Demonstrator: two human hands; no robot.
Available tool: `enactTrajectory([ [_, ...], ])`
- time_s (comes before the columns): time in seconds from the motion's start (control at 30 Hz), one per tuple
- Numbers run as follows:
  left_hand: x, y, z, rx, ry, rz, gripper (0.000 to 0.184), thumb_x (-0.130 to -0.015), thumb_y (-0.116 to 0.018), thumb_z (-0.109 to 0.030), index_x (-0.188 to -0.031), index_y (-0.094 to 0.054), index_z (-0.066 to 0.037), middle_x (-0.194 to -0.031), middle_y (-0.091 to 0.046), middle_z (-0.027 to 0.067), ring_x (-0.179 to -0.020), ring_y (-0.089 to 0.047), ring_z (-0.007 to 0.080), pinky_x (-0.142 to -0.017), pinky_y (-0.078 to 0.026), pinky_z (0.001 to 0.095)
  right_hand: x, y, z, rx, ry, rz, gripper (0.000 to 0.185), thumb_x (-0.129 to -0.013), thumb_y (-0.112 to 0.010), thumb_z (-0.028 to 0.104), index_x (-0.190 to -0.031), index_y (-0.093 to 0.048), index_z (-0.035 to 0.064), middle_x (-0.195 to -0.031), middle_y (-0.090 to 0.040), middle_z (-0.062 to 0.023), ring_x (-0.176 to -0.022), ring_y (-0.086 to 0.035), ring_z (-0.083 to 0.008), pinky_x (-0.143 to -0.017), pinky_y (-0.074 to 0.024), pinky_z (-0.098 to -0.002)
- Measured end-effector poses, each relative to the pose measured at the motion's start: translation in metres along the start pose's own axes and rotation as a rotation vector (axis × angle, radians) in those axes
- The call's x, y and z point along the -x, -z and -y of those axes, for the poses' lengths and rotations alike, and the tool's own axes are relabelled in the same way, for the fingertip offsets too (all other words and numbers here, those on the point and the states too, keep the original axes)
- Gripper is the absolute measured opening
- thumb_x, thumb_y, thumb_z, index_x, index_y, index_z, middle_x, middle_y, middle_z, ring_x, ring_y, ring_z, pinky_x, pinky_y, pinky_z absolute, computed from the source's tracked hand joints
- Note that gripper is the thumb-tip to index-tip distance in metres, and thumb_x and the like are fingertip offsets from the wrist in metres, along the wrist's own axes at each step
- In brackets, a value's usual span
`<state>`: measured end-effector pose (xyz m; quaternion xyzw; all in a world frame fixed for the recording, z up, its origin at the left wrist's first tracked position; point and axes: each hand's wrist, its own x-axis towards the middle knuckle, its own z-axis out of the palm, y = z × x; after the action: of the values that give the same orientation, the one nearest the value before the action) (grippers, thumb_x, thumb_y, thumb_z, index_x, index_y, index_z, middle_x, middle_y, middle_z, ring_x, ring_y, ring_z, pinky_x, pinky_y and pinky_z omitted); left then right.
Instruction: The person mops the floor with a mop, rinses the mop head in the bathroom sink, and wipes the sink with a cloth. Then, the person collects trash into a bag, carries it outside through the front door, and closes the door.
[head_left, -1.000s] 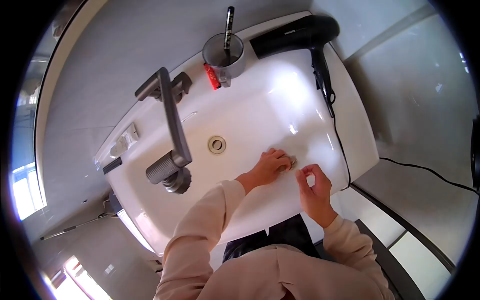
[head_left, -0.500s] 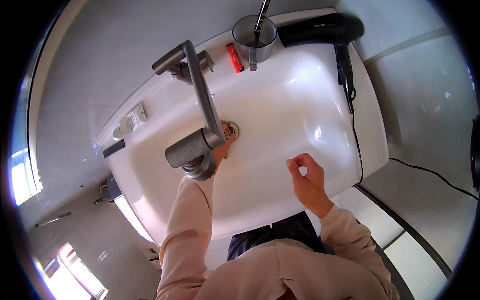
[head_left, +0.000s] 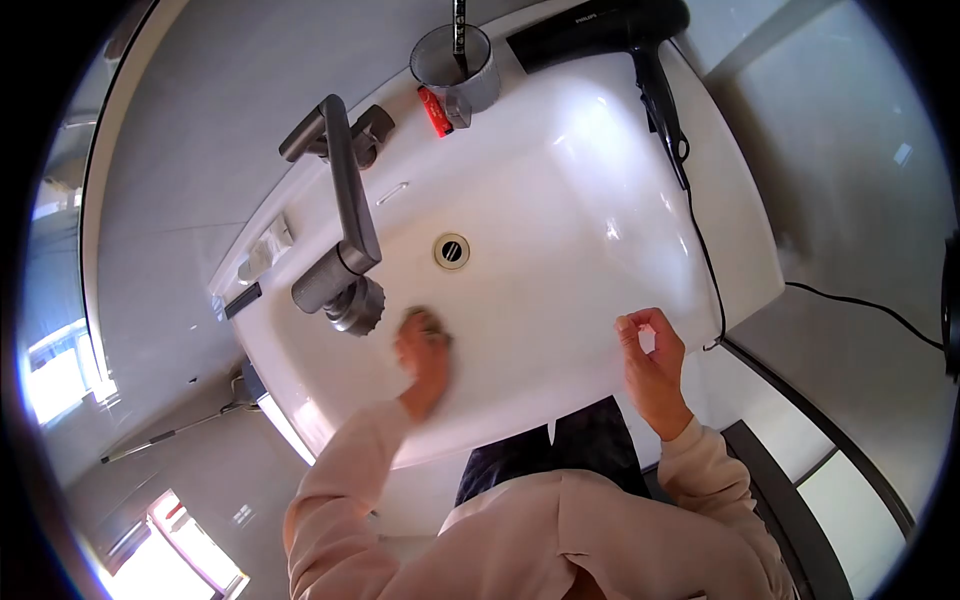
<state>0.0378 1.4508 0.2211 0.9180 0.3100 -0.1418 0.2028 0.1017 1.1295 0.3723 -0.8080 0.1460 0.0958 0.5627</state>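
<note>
My left hand [head_left: 424, 362] is low over the left part of the white sink basin [head_left: 540, 340]. Its fingers are closed around a small greyish-brown thing [head_left: 428, 322], too blurred by motion to name. Behind that hand, the drain [head_left: 451, 251] shows a pale ring around a dark opening with a light bar across it. To the left hangs the grey swivel faucet [head_left: 350, 200], its round head close to my left hand. Over the basin's front right rim, my right hand [head_left: 655, 370] has thumb and forefinger curled together in a ring, with nothing visible in them.
On the back ledge stand a clear cup [head_left: 470, 85] with a dark patterned stick in it, a red packet [head_left: 436, 112] and a black hair dryer [head_left: 600, 30]. The dryer's cord [head_left: 712, 280] runs down the right rim. A white tube [head_left: 265, 250] lies at left.
My left hand has come away from the drain toward the front rim with the small thing in it, leaving the drain in view. My right hand keeps its curled shape. The view has shifted slightly.
</note>
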Motion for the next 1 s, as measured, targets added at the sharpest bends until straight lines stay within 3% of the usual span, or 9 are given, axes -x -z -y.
enactTrajectory([
  [0.07,0.015,-0.011,-0.093,0.037,-0.053,0.207,0.05,-0.073,-0.05,-0.004,-0.122,-0.041,-0.014,-0.129,-0.033,0.012,-0.118,-0.029,0.0328,-0.096,-0.027,0.0456,0.001,0.004,0.0,-0.008,0.039,-0.049,0.019,-0.085,-0.059,0.017,-0.079,-0.052,0.0008,-0.07,-0.055,-0.0034,-0.067,-0.048,-0.0104,-0.063,-0.0416,-0.0247],
  [0.17,0.022,-0.044,-0.198,0.173,-0.596,0.327,0.044,-0.076,-0.052,-0.01,-0.119,-0.042,-0.012,-0.124,-0.034,0.0154,-0.113,-0.033,0.0346,-0.093,-0.029,0.0482,0.01,0.012,0.005,-0.03,-0.001,-0.038,0.019,-0.086,-0.059,0.017,-0.079,-0.051,0.0012,-0.071,-0.054,-0.0016,-0.068,-0.045,-0.0083,-0.063,-0.0402,-0.0232],
  [0.23,0.038,-0.048,-0.256,0.292,-0.618,0.498,0.038,-0.079,-0.054,-0.013,-0.115,-0.044,-0.011,-0.12,-0.04,0.0135,-0.111,-0.037,0.0326,-0.091,-0.032,0.0452,0.015,0.016,-0.004,-0.009,0.048,-0.044,0.019,-0.086,-0.058,0.017,-0.079,-0.051,0.0014,-0.071,-0.052,-0.0007,-0.069,-0.044,-0.0071,-0.063,-0.039,-0.0221],
  [0.4,0.039,-0.004,-0.154,0.517,-1.004,0.568,0.03,-0.08,-0.056,-0.016,-0.109,-0.052,-0.012,-0.11,-0.051,0.0101,-0.107,-0.044,0.031,-0.093,-0.033,0.0421,0.015,0.023,0.0,-0.096,0.06,-0.053,0.018,-0.087,-0.058,0.016,-0.079,-0.051,0.0017,-0.072,-0.05,0.0012,-0.071,-0.041,-0.0052,-0.064,-0.037,-0.02],
  [0.6,0.052,0.083,0.095,-0.239,-0.297,0.12,0.034,-0.078,-0.055,-0.011,-0.111,-0.047,-0.009,-0.108,-0.046,0.0178,-0.108,-0.037,0.0376,-0.091,-0.033,0.0459,0.005,0.026,0.0,-0.153,0.089,-0.007,0.018,-0.087,-0.057,0.016,-0.079,-0.051,0.001,-0.072,-0.05,0.0011,-0.07,-0.042,-0.0065,-0.063,-0.0372,-0.0205],
  [0.7,0.028,0.045,0.054,-0.132,-0.143,0.132,0.029,-0.077,-0.048,-0.006,-0.105,-0.048,-0.007,-0.102,-0.047,0.0185,-0.099,-0.042,0.0363,-0.086,-0.035,0.0452,0.003,0.034,-0.003,-0.08,0.131,-0.034,0.02,-0.087,-0.057,0.017,-0.079,-0.051,0.0005,-0.071,-0.051,-0.0004,-0.069,-0.042,-0.0067,-0.062,-0.0373,-0.0211],
  [0.83,-0.045,-0.003,-0.112,0.296,-0.722,0.02,0.034,-0.077,-0.053,-0.01,-0.11,-0.047,-0.009,-0.108,-0.047,0.0186,-0.106,-0.04,0.0385,-0.09,-0.034,0.0458,0.003,0.038,-0.011,-0.126,0.059,-0.008,0.023,-0.089,-0.054,0.02,-0.079,-0.051,-0.0003,-0.07,-0.052,-0.0015,-0.066,-0.044,-0.0082,-0.063,-0.0395,-0.0228],
  [0.97,-0.102,-0.037,-0.269,0.648,-0.492,-0.321,0.038,-0.079,-0.055,-0.014,-0.116,-0.044,-0.014,-0.115,-0.04,0.0169,-0.103,-0.04,0.037,-0.084,-0.037,0.0456,0.008,0.044,-0.005,-0.112,0.006,-0.021,0.025,-0.091,-0.051,0.021,-0.079,-0.051,-0.0002,-0.073,-0.054,-0.0023,-0.067,-0.046,-0.0086,-0.064,-0.0398,-0.0229],
  [1.0,-0.089,-0.054,-0.29,0.354,-0.251,-0.161,0.039,-0.079,-0.055,-0.018,-0.116,-0.043,-0.018,-0.114,-0.04,0.0145,-0.103,-0.04,0.0352,-0.082,-0.037,0.0489,0.009,0.044,-0.006,-0.155,-0.005,-0.01,0.025,-0.092,-0.05,0.022,-0.079,-0.051,0.0,-0.074,-0.055,-0.0027,-0.069,-0.047,-0.0086,-0.065,-0.0398,-0.0227],
])
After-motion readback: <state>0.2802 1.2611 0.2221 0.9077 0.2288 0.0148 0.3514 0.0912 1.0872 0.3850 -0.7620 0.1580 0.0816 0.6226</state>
